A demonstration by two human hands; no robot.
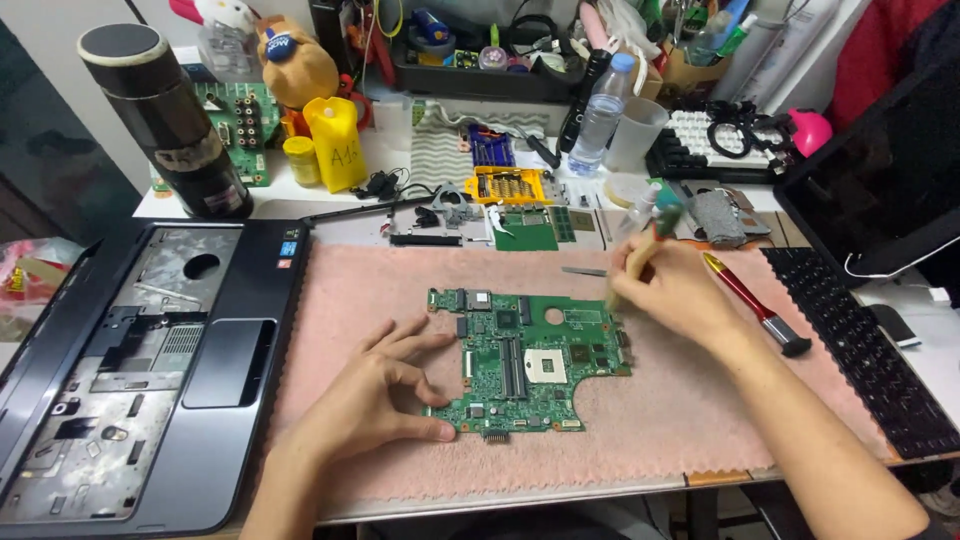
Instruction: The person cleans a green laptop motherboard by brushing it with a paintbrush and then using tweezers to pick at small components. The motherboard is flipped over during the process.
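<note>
The green motherboard [525, 362] lies flat on a pink cloth mat [650, 420] spread over the worktop [380, 195], roughly at the mat's middle, with its square processor socket facing up.

From the head camera, looking down: the left hand [375, 395] rests on the mat at the board's lower left corner, its thumb tip pressed against the board's near edge and its fingers spread loose above it, so the grip is released rather than clenched, only steadying the board. The right hand [680, 290] hovers at the board's upper right corner, its grip clenched round a brush with a pale handle [640, 250], whose lower end points down at the board's right edge; the motion blurs it, so I cannot tell whether it touches.

Just beside the right hand, on the mat, lies a second brush with a red handle and dark bristles [755, 305]. A black keyboard [860, 350] sits at the mat's right edge. To the left of the mat lies an opened laptop case [140, 370], stripped, with its touchpad showing. Behind it stands a black flask [165, 125]. Further back are a yellow bottle [335, 145], a clear water bottle [603, 115] and a yellow tray of screwdriver bits [508, 185].
</note>
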